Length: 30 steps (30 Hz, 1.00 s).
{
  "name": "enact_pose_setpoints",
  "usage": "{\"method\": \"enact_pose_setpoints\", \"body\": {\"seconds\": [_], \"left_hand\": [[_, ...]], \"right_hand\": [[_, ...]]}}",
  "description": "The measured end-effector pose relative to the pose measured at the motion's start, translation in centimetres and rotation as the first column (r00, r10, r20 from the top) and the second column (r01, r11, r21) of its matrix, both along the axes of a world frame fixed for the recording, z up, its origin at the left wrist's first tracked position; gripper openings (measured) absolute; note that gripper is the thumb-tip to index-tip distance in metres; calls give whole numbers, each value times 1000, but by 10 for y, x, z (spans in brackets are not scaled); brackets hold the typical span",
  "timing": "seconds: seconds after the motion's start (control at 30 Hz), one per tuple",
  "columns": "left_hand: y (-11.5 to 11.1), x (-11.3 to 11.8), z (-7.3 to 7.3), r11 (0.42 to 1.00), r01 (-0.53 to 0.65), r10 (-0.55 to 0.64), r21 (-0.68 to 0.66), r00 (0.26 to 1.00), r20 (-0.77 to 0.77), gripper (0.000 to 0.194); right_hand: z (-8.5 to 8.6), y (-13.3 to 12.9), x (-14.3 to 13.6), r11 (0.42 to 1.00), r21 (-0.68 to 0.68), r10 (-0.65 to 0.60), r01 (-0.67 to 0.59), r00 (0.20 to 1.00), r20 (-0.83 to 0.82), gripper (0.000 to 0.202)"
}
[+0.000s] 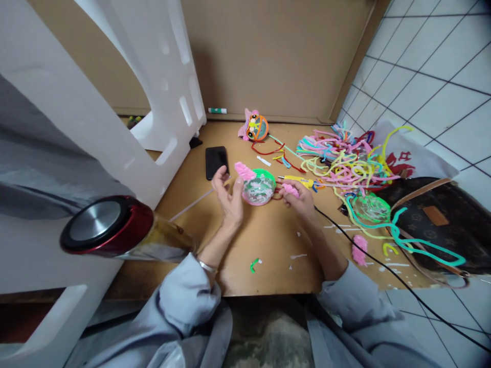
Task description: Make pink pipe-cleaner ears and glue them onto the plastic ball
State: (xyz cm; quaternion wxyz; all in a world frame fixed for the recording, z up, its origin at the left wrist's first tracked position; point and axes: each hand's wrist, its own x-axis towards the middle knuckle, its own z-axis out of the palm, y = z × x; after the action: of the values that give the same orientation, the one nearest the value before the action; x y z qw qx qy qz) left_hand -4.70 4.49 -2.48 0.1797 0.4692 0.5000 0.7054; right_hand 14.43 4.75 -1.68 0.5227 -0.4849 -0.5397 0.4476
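A clear round ball (259, 190) with green and pink fuzzy trim lies on the table in front of me. A pink fuzzy piece (244, 171) sticks out from its upper left side. My left hand (229, 198) is at the ball's left, thumb and fingers apart, the thumb beside that pink piece; whether it touches cannot be made out. To the right of the ball, my right hand (299, 201) pinches another pink fuzzy piece (290, 190) between thumb and fingers. A yellow glue gun (301, 181) lies just behind the right hand, its black cord running toward the lower right.
A black phone (217, 162) and a decorated ball with eyes (258, 128) lie further back. Pipe cleaners (345, 158) heap at the right, near a brown handbag (441, 220). A red-lidded bottle (126, 227) stands left, beside a white plastic panel (169, 102).
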Motion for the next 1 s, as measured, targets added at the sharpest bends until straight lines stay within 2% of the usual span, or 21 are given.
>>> {"method": "enact_pose_setpoints", "body": {"seconds": [0.03, 0.07, 0.13, 0.2, 0.3, 0.4, 0.5, 0.57, 0.67, 0.73, 0.77, 0.87, 1.0], "left_hand": [[-6, -1, 7, 995, -50, 57, 84, 995, -87, 50], [-13, 0, 13, 982, -50, 82, 184, 982, -172, 44], [-27, 6, 24, 937, 78, 32, 342, 952, -304, 28], [-41, 16, 29, 884, 270, -118, 382, 919, -376, 19], [-56, 32, 26, 855, 461, -347, 238, 850, -397, 21], [-64, 42, 22, 842, 540, -507, 12, 797, -328, 28], [-67, 45, 24, 782, 611, -618, -124, 735, -278, 21], [-66, 44, 26, 758, 636, -649, -147, 712, -268, 25], [-63, 42, 29, 784, 599, -620, -162, 741, -260, 29], [-61, 41, 28, 804, 571, -594, -165, 767, -244, 31], [-61, 41, 27, 804, 570, -595, -170, 771, -228, 32], [-60, 42, 23, 754, 617, -653, -227, 741, -156, 35], [-63, 43, 22, 673, 672, -724, -308, 684, -91, 35]], "right_hand": [[5, -3, 0, 1000, -24, -4, 2, 997, -74, 37], [9, -8, -1, 999, -41, 3, -9, 989, -149, 38], [17, -21, 0, 996, -48, 60, -76, 959, -276, 40], [20, -40, 1, 986, -56, 127, -156, 929, -348, 47], [19, -71, 3, 968, -88, 191, -234, 919, -344, 64], [18, -92, 6, 965, -101, 216, -244, 948, -233, 77], [22, -98, 9, 971, -112, 199, -212, 973, -115, 80], [25, -98, 8, 978, -115, 168, -174, 984, -62, 76], [26, -96, 5, 990, -110, 87, -87, 996, -4, 57], [26, -96, 1, 997, -71, 43, -41, 999, 29, 37], [26, -97, -1, 999, -46, 26, -24, 999, 48, 34], [27, -101, -5, 1000, 0, -24, 24, 994, 103, 41], [25, -107, -5, 997, -39, -61, 66, 991, 118, 42]]}}
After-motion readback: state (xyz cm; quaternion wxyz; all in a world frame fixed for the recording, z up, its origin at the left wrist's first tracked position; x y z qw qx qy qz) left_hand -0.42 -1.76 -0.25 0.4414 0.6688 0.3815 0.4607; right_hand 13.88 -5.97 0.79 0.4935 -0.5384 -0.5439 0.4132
